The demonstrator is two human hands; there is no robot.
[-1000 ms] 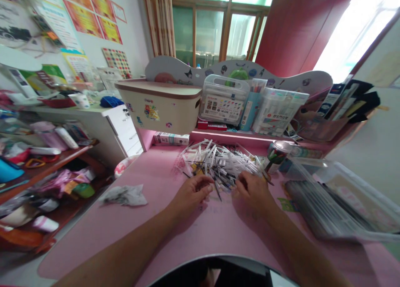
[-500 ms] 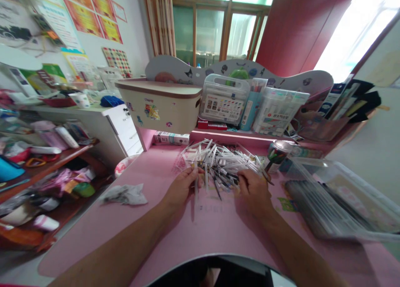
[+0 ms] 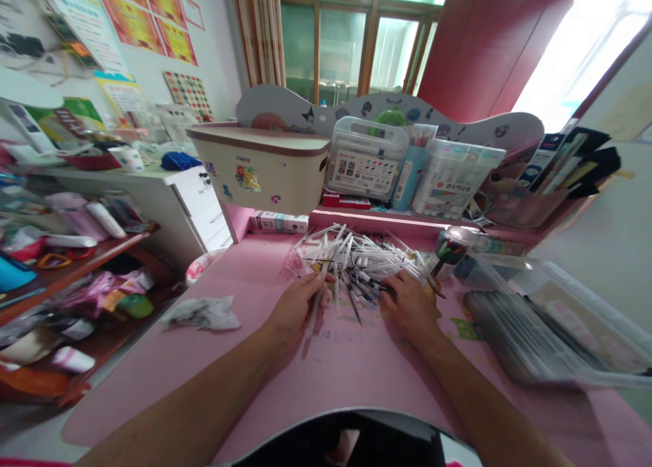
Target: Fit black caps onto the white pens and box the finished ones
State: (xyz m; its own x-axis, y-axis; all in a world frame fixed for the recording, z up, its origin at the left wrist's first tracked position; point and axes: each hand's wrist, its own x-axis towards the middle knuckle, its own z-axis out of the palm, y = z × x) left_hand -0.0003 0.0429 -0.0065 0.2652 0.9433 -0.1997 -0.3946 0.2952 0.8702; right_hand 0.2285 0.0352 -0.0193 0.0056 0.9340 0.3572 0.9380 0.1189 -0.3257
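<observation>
- The left hand [image 3: 298, 303] rests on the pink desk top [image 3: 244, 358], fingers curled round a slim white plastic pen [image 3: 316, 304] that slants from the fingertips back toward six o'clock.
- The right hand [image 3: 407, 307] lies palm down at the near edge of the loose heap of white and black pens [image 3: 359, 260], its fingertips in among the dark ones; whether it grips one I cannot tell.
- The heap sits at twelve o'clock from both hands, spread across the desk just below the raised pink shelf [image 3: 377, 220].
- At three o'clock from the right hand lies a clear plastic tray of dark sticks [image 3: 514, 338], well apart from the fingers.
- A small round tin with a printed label [image 3: 451, 250] stands at one o'clock from the right hand, just beside the heap.
- A crumpled grey plastic wrapper [image 3: 204, 314] lies at nine o'clock from the left hand, near but not touching.
- On the shelf at twelve o'clock stand a cream storage box with a brown-edged lid and stickers [image 3: 259, 168], a clear handled case of markers [image 3: 367, 158] and a second clear marker box [image 3: 453, 178].
- A flat white carton [image 3: 279, 221] lies under the cream box.
</observation>
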